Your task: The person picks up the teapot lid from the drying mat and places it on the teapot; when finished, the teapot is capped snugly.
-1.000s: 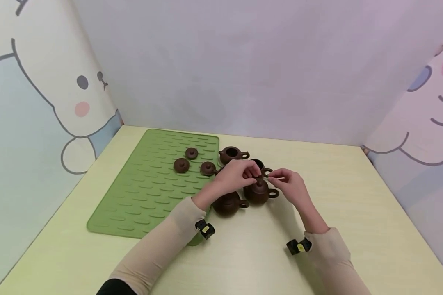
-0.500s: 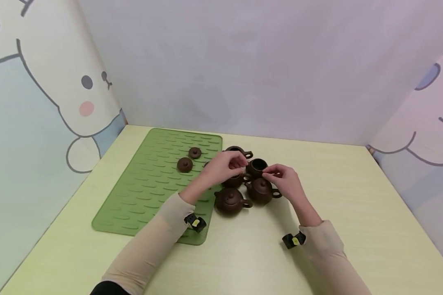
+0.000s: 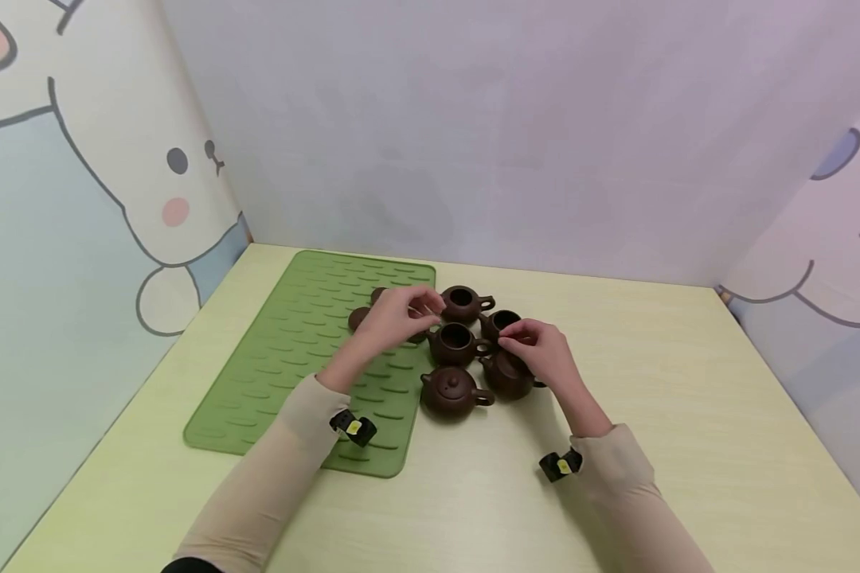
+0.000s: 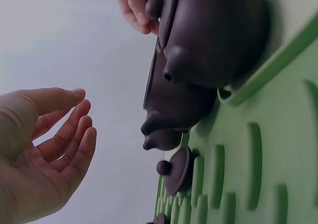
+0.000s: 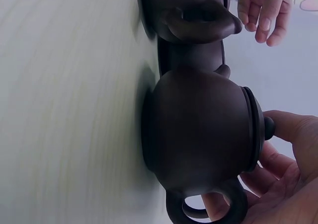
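My left hand (image 3: 399,317) hovers over the green mat's right part with fingers loosely bent, apart from everything in the left wrist view. Beneath it are small dark brown teapot lids, one lid (image 3: 359,318) partly covered. My right hand (image 3: 539,350) is above a lidded teapot (image 3: 507,382), its thumb tip right at the lid knob (image 5: 269,128) in the right wrist view, thumb and fingers apart. Beside this pot stands another lidded teapot (image 3: 450,395). Behind are lidless pots: a near teapot (image 3: 443,352), a far teapot (image 3: 453,313) and a teapot (image 3: 490,329) partly behind my right fingers.
The green ribbed mat (image 3: 258,398) lies on the left of the pale wooden table (image 3: 652,398). The pots stand close together along its right edge. Walls with cartoon drawings enclose the table at the back (image 3: 473,159) and both sides.
My left hand has moved left, away from the pots and over the lids, uncovering the near lidless teapot. My right hand has shifted slightly left, now covering the lidded pot's knob. The view has shifted slightly.
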Motion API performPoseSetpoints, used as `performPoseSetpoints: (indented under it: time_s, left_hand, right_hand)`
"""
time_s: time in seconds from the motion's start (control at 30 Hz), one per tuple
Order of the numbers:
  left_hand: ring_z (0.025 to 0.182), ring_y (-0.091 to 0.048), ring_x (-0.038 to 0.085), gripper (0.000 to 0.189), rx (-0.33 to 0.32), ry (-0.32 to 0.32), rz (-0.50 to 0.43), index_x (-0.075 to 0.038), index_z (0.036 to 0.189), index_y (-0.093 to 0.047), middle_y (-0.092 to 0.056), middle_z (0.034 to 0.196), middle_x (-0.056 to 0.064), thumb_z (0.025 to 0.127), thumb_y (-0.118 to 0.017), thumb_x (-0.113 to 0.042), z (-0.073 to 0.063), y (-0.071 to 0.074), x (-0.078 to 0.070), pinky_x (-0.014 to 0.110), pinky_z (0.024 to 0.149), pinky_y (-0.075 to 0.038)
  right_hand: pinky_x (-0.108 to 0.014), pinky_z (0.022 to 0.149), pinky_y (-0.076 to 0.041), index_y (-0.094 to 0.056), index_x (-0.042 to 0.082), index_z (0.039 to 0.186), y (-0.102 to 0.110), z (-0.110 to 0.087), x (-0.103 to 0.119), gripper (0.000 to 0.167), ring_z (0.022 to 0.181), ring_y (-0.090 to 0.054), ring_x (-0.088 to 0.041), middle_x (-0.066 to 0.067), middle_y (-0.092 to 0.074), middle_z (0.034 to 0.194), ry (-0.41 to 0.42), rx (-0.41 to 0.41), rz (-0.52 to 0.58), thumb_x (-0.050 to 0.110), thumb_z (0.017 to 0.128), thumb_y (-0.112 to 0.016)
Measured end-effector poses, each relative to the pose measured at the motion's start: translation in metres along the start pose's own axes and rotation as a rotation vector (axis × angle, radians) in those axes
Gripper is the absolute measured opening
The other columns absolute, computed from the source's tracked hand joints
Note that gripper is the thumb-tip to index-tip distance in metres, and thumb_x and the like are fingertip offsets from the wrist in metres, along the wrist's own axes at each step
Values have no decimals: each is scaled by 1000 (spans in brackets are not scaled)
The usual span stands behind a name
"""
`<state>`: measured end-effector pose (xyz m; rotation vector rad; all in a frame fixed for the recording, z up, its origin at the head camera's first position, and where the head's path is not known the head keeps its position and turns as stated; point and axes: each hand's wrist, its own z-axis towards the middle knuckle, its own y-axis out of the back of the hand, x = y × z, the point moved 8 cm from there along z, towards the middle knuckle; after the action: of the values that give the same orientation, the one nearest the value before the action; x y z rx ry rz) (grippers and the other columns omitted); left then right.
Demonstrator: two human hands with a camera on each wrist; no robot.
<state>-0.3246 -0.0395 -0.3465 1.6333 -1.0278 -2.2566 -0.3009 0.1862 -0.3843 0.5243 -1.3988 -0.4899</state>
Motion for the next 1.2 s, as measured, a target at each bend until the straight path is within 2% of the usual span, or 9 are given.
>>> performPoseSetpoints:
  time_s: [0.27, 0.5, 0.7, 1.0, 1.2]
  left_hand:
    - [97, -67, 22, 19, -72, 47, -24, -6, 112, -68, -70, 110, 10, 93, -69, -10, -4, 23, 25, 34, 86, -58]
    - [98, -66, 27, 19, -141, 73, -45, -2, 113, -68, -70, 109, 16, 94, -67, -9, -9, 39, 45, 40, 87, -55]
    - [107, -64, 32, 22, -186, 154, -75, -2, 115, -67, -68, 116, 17, 95, -67, -11, -16, 48, 68, 44, 89, -56]
    - [112, -63, 36, 25, -215, 232, -71, 0, 120, -65, -66, 122, 20, 96, -65, -9, -22, 53, 98, 48, 92, -55]
    - [115, -61, 38, 25, -180, 295, -38, 2, 119, -64, -64, 125, 23, 95, -64, -3, -25, 54, 114, 47, 97, -53]
  right_hand:
    - [-28, 80, -52, -75, 6, 100, -4, 2, 3, 14, 84, -68, -12, -13, -76, 98, 16, -13, -40, 16, 90, -73]
    - [-33, 83, -54, -75, 5, 102, -6, 2, 4, 16, 89, -71, -23, -13, -76, 101, 19, -14, -49, 16, 90, -73]
    - [-35, 83, -54, -75, 7, 105, -8, 1, 3, 18, 90, -71, -24, -11, -76, 101, 10, -12, -73, 16, 90, -73]
    - [-37, 78, -53, -78, 10, 101, -10, -2, 6, 14, 88, -71, -23, -10, -77, 97, 8, -31, -122, 17, 90, -74]
    - [-36, 75, -53, -79, 11, 99, -14, -2, 10, 13, 87, -70, -23, -9, -78, 96, 11, -49, -150, 18, 89, -74]
